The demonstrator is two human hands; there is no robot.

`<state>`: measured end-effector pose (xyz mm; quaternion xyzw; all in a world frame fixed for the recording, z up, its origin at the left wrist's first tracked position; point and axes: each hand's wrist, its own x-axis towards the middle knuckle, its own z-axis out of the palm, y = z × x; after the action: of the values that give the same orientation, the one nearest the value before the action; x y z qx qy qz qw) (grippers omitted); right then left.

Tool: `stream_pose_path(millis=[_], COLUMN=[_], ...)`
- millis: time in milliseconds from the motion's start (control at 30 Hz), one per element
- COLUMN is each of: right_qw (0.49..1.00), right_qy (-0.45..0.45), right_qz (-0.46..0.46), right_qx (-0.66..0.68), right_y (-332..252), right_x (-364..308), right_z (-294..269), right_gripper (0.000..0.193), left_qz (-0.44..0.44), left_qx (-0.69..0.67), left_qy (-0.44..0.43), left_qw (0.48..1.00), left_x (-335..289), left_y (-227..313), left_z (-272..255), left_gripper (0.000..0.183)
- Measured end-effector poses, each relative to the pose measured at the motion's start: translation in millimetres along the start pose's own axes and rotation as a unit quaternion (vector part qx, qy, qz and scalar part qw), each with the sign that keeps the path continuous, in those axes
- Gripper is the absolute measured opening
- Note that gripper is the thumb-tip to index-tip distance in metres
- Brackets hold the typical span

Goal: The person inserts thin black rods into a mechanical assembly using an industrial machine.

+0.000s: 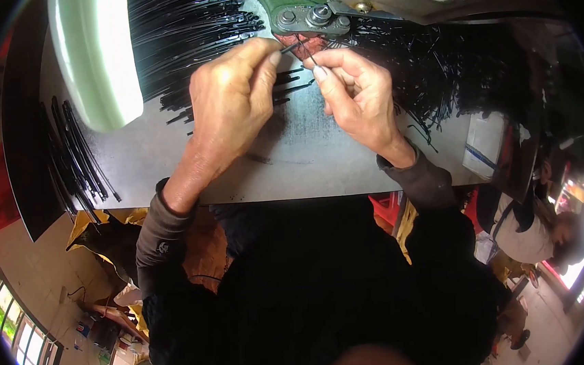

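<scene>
left hand (230, 95) pinching thin black strip (289, 46) | right hand (357, 91) pinching black wire piece (310, 57) | both just below green press (306, 13) | black strips pile (187, 26) on grey table (290, 162)

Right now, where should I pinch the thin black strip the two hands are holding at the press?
Pinch the thin black strip at its near end, from the left, as the left hand does. Its far end sits under the green press, and the right hand occupies the other side.
</scene>
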<state>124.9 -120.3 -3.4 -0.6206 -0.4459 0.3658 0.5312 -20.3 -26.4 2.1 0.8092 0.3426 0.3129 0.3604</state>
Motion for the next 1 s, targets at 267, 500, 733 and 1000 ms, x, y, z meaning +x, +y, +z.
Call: stream_pose_path(millis=[267, 500, 733, 1000], right_qw=[0.999, 0.988, 0.982, 0.996], right_qy=[-0.028, 0.082, 0.007, 0.05], right_qz=[-0.018, -0.129, -0.143, -0.075], right_qx=[-0.037, -0.034, -0.119, -0.029], right_y=[-1.6, 7.1, 8.1, 11.3], right_x=[-8.9, 0.0, 2.6, 1.8], right_z=[0.5, 1.3, -0.8, 1.7], right_gripper=[0.009, 0.012, 0.014, 0.01], left_qz=[0.135, 0.113, 0.187, 0.178], left_qx=[0.167, 0.072, 0.134, 0.171], left_qy=[0.028, 0.016, 0.005, -0.005], left_qw=[0.976, 0.991, 0.973, 0.969], left_x=[-7.3, -8.2, -9.7, -14.0], left_y=[-4.3, -7.3, -5.7, -15.9], left_z=[-5.7, 0.3, -2.8, -2.9], left_gripper=[0.015, 0.013, 0.016, 0.023])
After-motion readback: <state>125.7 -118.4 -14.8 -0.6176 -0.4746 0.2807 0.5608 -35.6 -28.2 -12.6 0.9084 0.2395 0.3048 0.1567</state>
